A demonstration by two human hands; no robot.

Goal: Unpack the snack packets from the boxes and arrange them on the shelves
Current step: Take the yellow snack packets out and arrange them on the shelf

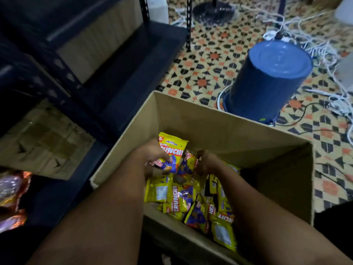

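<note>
both hands were down inside the open cardboard box (210, 119), which sat on the floor just right of the dark shelving (118, 77), likely so that each handful had only a short way to travel. the left hand (152, 157) had its fingers curled round a yellow snack packet (172, 148) at the far left of the pile, holding it nearly upright with the printed face toward the camera; that looked like a lift meant to gather it clear of the rest. the right hand (205, 162) was lower among the loose packets (191, 199), fingers bent around the edge of one of them, though the blur made it hard to say exactly which.

the box held only one kind of thing, as far as could be seen: many small yellow packets with blue and red print, lying in a jumble across the near half of its bottom, some face up, some showing the pale back panel. the far half and right side of the box showed bare cardboard, so by my judgement a good part had already gone out.

on the shelving to the left, a low shelf held another brown carton (45, 142), and at the near left edge some shiny orange packets (11, 197) were visible. an upturned blue bucket (267, 79) stood on the patterned floor beyond the box, amid white cables.
</note>
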